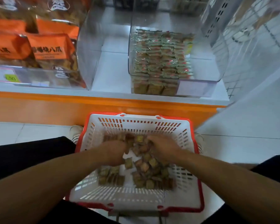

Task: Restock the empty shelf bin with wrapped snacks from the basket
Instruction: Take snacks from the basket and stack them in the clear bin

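A white basket with a red rim [152, 198] sits on the floor between my legs. Several small wrapped snacks [145, 168] lie loose in it. Both hands are down inside the basket. My left hand [115, 152] is closed around a bunch of snacks at the pile's far side. My right hand [162, 144] is closed on more snacks just to the right of it. On the shelf above stands a clear bin [200, 73], partly filled with rows of wrapped snacks [160, 62] on its left side; its right side is bare.
Orange snack bags [44, 46] fill a clear bin at the left of the shelf. An orange shelf edge [103, 107] runs just beyond the basket. A white perforated shelf panel [249, 38] rises at the right. A white shoe [74, 131] shows beside the basket.
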